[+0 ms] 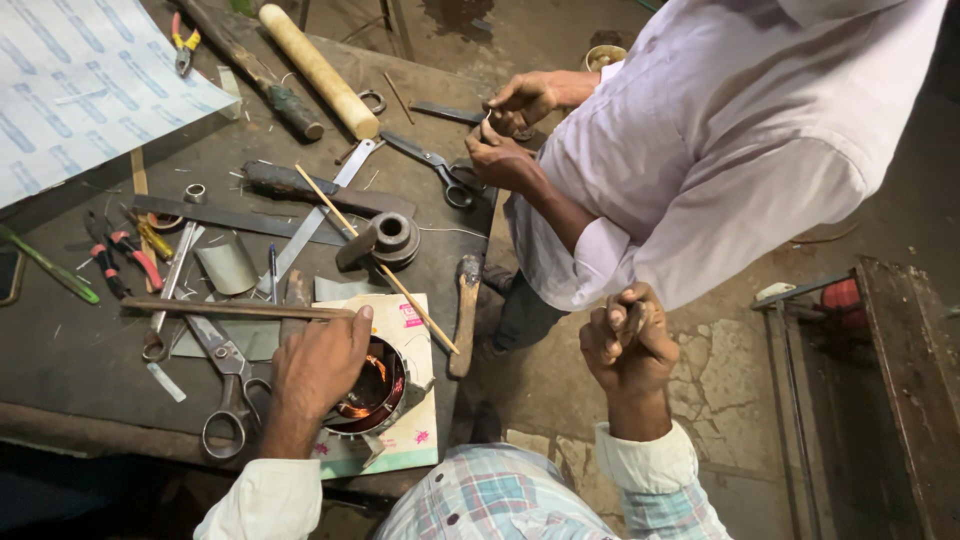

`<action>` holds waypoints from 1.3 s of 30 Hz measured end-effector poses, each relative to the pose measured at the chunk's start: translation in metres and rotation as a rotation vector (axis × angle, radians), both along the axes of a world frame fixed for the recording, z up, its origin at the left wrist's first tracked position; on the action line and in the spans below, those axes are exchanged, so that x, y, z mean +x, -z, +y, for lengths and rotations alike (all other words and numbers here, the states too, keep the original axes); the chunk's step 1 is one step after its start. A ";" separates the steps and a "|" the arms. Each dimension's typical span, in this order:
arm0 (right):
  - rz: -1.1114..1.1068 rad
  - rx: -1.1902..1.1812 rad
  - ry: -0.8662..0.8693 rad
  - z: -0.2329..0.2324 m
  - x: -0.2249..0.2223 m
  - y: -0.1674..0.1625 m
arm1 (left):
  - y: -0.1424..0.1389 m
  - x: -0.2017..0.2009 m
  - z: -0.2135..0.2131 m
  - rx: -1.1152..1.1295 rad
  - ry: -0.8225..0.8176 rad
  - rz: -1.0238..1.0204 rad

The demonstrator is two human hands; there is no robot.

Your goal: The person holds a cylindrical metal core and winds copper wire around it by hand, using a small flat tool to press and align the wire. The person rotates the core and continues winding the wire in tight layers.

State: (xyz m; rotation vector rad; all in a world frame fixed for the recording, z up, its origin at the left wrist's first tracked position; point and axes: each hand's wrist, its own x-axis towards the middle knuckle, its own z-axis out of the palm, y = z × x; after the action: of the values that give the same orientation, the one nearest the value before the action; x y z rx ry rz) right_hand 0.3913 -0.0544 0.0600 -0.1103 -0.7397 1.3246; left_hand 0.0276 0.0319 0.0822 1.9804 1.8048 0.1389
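My left hand (pixel 318 368) rests on the rim of a round metal stator with copper windings (pixel 375 392), which sits on a sheet of printed paper (pixel 405 440) at the near edge of the dark workbench (pixel 70 350). My right hand (pixel 628 338) is raised off the bench over the floor. Its fingers are curled shut around something small that I cannot make out. Large scissors (pixel 228 385) lie just left of my left wrist.
A co-worker in a white shirt (pixel 720 140) stands at the right of the bench, both hands (pixel 515 130) busy with a small part. Pliers (pixel 125 255), a hammer (pixel 465 310), a wooden roller (pixel 318 70), metal strips, thin sticks and another pair of scissors (pixel 440 170) litter the bench.
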 end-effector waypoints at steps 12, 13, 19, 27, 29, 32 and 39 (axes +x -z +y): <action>-0.006 0.039 0.009 0.008 0.001 -0.001 | 0.002 0.001 -0.002 0.081 0.036 -0.040; -0.006 0.031 -0.002 0.009 0.000 -0.002 | 0.002 0.001 -0.001 0.064 0.040 -0.033; -0.019 -0.109 -0.055 0.015 -0.016 -0.013 | 0.006 -0.003 -0.002 0.051 0.003 -0.199; -0.440 -0.338 0.150 0.017 -0.037 -0.009 | 0.007 -0.007 -0.007 0.095 0.003 -0.324; -0.441 -0.322 0.121 0.015 -0.039 -0.008 | 0.006 -0.006 -0.008 0.120 0.020 -0.303; -0.418 -0.289 0.056 0.013 -0.042 -0.009 | 0.002 -0.006 -0.010 0.121 -0.011 -0.340; -0.479 -0.142 0.004 0.010 -0.051 -0.014 | -0.037 -0.001 -0.021 0.452 0.027 -0.276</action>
State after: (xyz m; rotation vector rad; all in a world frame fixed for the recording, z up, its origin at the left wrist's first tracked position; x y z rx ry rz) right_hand 0.3402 -0.0446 0.0737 -0.5570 -1.0438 1.3605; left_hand 0.0265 0.0110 0.1188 2.1456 1.6684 0.8336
